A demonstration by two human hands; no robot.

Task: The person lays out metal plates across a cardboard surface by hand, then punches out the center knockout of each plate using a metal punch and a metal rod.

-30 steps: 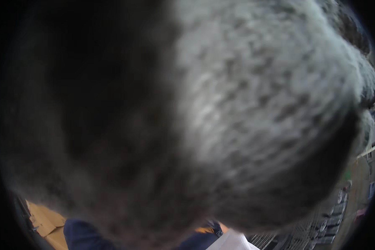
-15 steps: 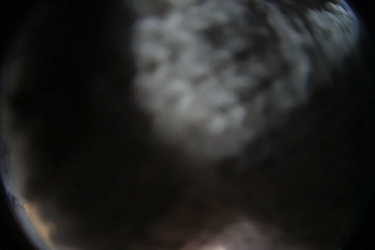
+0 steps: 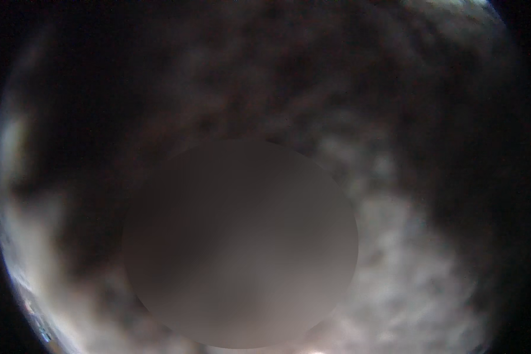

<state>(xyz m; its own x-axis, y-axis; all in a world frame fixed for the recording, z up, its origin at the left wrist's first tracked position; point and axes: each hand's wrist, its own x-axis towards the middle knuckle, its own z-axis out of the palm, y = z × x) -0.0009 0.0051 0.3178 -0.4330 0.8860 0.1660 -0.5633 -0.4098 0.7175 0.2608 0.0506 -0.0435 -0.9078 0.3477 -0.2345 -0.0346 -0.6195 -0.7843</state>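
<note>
Blocking almost the whole view: a grey mass (image 3: 407,283), sitting very close to the lens and blurring beyond any sharp edge. Showing paler and mottled toward the lower right, in soft lumpy patches. Darkening to near black across the upper left and along the right rim. Looking soft like fabric, but too blurred for telling what it is.

Lying over the middle of the picture: a smooth grey oval (image 3: 240,243), flat in tone and giving no detail.

Glowing faintly at the left rim: a pale streak (image 3: 10,147), widening lower down into a lighter band (image 3: 38,248). Peeking out at the lower left edge: a thin sliver (image 3: 40,330) of the surroundings, with small bright specks, too small for telling apart.

Hiding the left hand and the right hand completely; pose of arms, wrists and fingers not showing anywhere in the frame. Cannot tell whether either hand is opening, closing or gripping anything, nor whether either is touching the grey mass. Cannot tell what is lying beyond the mass.
</note>
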